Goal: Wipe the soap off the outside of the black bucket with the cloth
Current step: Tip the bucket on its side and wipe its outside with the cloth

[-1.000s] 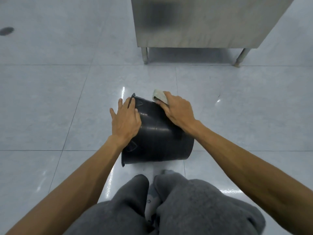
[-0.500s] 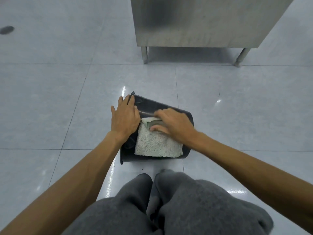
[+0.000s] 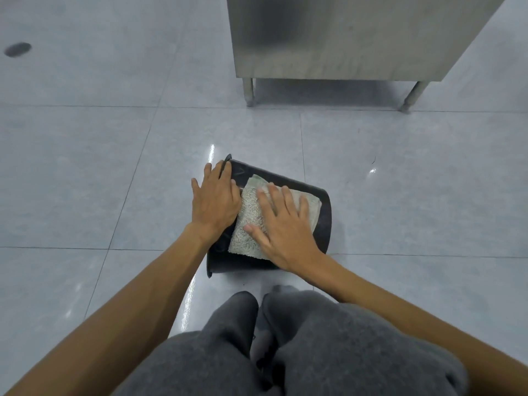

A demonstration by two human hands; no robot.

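Note:
The black bucket lies on its side on the tiled floor just in front of my knees. A pale, nubby cloth is spread flat over its upper side. My right hand presses flat on the cloth with fingers spread. My left hand rests palm down on the bucket's left end near the rim, touching the cloth's left edge and holding the bucket still. No soap is visible on the bucket.
A stainless steel cabinet on short legs stands on the floor beyond the bucket. A dark round floor drain lies at the far left. My knees in grey trousers are right behind the bucket.
The cloth went from bunched at the bucket's far edge to spread over its top. My right hand moved toward me and flattened on the cloth. My left hand stayed put.

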